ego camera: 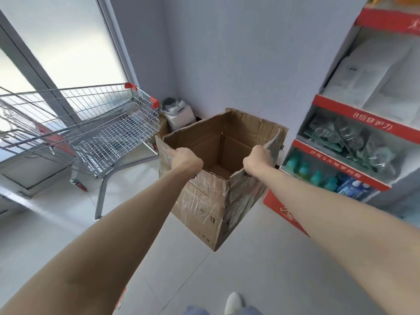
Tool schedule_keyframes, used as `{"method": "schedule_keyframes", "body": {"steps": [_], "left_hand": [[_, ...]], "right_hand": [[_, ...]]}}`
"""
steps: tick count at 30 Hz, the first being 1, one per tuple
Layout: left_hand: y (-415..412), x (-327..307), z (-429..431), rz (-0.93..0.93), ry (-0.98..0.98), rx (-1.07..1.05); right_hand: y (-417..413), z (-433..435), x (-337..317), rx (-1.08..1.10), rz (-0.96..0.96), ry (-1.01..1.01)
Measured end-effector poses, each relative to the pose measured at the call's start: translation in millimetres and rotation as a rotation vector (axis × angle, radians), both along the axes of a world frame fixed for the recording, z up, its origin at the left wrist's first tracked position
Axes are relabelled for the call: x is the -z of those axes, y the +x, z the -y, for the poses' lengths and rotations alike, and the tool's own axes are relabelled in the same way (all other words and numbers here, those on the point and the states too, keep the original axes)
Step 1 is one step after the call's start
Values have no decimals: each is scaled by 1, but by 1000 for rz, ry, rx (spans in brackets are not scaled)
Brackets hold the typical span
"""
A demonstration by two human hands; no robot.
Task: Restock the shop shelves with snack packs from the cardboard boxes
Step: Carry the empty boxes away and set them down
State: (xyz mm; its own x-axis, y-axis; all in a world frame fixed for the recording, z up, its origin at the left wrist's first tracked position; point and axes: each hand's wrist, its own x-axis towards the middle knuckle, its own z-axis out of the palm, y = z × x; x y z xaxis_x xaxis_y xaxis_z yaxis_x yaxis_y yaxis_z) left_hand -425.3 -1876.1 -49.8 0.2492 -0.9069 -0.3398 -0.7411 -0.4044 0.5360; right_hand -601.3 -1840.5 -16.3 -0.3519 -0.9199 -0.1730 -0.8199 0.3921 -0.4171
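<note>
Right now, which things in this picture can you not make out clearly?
All in the head view:
1. Floor of the cardboard box: its near walls hide most of it, so whether anything is left inside cannot be told.
2. Fingertips of the left hand and right hand: hidden over the box rim.
3. Goods on the shelf: blurred, and cut off by the right edge.
4. Pile in the corner: partly behind the box.

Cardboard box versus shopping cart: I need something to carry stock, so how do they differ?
The cardboard box is solid brown card, creased and taped; the shopping cart is open wire mesh with red corners. The box is tilted, its rim gripped by the left hand and right hand; the cart stands on its wheels, untouched. Both are open-topped.
</note>
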Motion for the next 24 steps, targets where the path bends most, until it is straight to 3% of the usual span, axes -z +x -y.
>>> {"method": "schedule_keyframes", "body": {"steps": [4, 13, 24], "left_hand": [[-32, -20, 56, -58, -30, -73], [-96, -11, 197, -27, -63, 3], [-140, 73, 359, -88, 30, 60]], "right_hand": [[-29, 75, -2, 15, 13, -19], [-86, 233, 36, 88, 18, -53], [-125, 372, 107, 143, 80, 95]]}}
